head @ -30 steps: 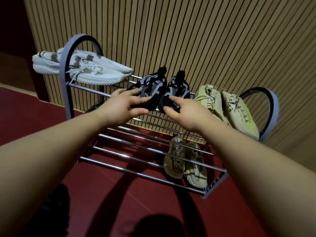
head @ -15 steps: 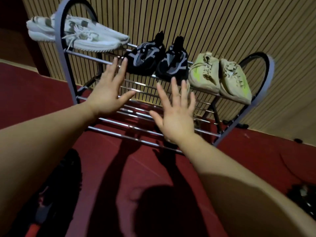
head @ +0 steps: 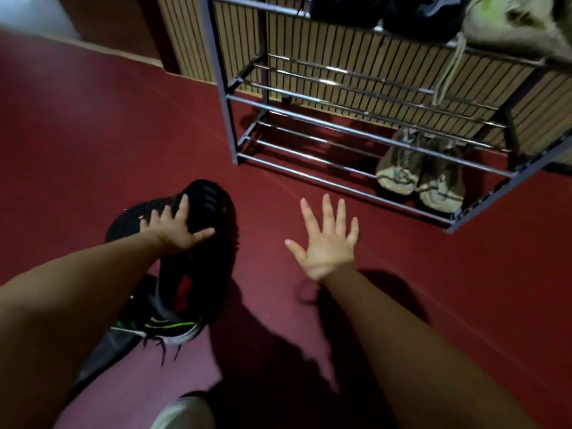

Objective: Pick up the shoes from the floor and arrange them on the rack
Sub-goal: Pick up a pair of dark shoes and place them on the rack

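The rack runs off the top and right edges, so its top shelf shows only in part. The black pair there is cut by the top edge. The beige shoe beside it is blurred and cropped. Rails cross the tan pair on the bottom shelf. On the floor the black shoes merge in the dark, and where one ends and the other begins cannot be told. The left hand and forearm cover their middle, and whether the palm touches them is unclear. The green-striped sole is smeared. A pale shape at the bottom edge cannot be identified.
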`<state>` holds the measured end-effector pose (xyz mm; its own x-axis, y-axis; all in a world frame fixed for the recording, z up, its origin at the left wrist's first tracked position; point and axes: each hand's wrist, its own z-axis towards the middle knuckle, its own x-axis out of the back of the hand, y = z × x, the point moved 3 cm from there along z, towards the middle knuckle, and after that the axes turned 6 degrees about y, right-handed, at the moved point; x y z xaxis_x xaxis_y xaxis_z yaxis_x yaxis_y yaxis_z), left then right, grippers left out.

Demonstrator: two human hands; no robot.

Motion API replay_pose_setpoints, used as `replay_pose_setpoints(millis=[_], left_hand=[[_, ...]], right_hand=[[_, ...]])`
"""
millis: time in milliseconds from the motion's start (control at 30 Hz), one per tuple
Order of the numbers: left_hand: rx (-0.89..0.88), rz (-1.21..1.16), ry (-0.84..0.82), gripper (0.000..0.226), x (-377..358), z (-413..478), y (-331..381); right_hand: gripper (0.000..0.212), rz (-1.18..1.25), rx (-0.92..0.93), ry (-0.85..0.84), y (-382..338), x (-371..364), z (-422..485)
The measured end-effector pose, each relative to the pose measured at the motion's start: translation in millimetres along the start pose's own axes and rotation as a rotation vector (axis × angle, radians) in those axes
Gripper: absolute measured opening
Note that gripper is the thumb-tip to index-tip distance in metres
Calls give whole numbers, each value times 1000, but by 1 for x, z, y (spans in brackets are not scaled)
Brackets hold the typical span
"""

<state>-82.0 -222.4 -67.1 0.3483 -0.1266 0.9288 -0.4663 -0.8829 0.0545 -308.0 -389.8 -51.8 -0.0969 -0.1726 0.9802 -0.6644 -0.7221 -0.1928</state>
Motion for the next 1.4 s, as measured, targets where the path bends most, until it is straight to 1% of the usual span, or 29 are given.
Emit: replay_pose_setpoints(millis=[100, 200, 333, 467, 533, 567, 633, 767, 867, 967, 1033, 1100, 1167, 1267, 1400], left_hand=[[22, -91, -59, 105, -14, -12, 1], [69, -114, -77, 116, -14, -18, 12], [89, 2, -92, 125, -18, -19, 21], [125, -40, -82, 112, -17, -16, 23], [116, -68, -68, 108, -15, -17, 25], [88, -85, -60, 107, -14, -19, 27], [-30, -100, -49, 106, -16, -25, 41], [-372, -45, -87, 109, -32, -46, 94], [-597, 36, -134, 106, -48, -61, 135], [-740, 167, -173, 102, -66, -70, 164], [-746, 192, -219, 102, -73, -70, 176], [-712, 155, -266, 104, -73, -66, 184], [-724, 122, -291, 102, -69, -64, 194], [-759, 112, -251, 93, -68, -64, 211], [-776, 250, -194, 86, -80, -77, 235]], right_hand=[[79, 3, 1, -52, -10, -11, -2], [78, -13, 1, -71, -13, -16, -6], [79, 14, -38, -66, -5, -21, -14], [81, 2, -105, -46, 13, -24, -18], [81, -23, -146, -58, 25, -24, -20], [80, -26, -168, -69, 32, -24, -20], [78, -15, -206, -80, 45, -22, -22], [77, -25, -271, -67, 72, -17, -30], [77, -28, -335, -76, 94, -14, -43], [75, -45, -363, -113, 119, -12, -60], [74, -51, -398, -138, 135, -13, -73], [74, -51, -429, -167, 148, -15, -83], [75, -42, -451, -193, 158, -18, -89], [75, -30, -470, -219, 169, -18, -93], [75, -39, -495, -186, 185, -12, -99]])
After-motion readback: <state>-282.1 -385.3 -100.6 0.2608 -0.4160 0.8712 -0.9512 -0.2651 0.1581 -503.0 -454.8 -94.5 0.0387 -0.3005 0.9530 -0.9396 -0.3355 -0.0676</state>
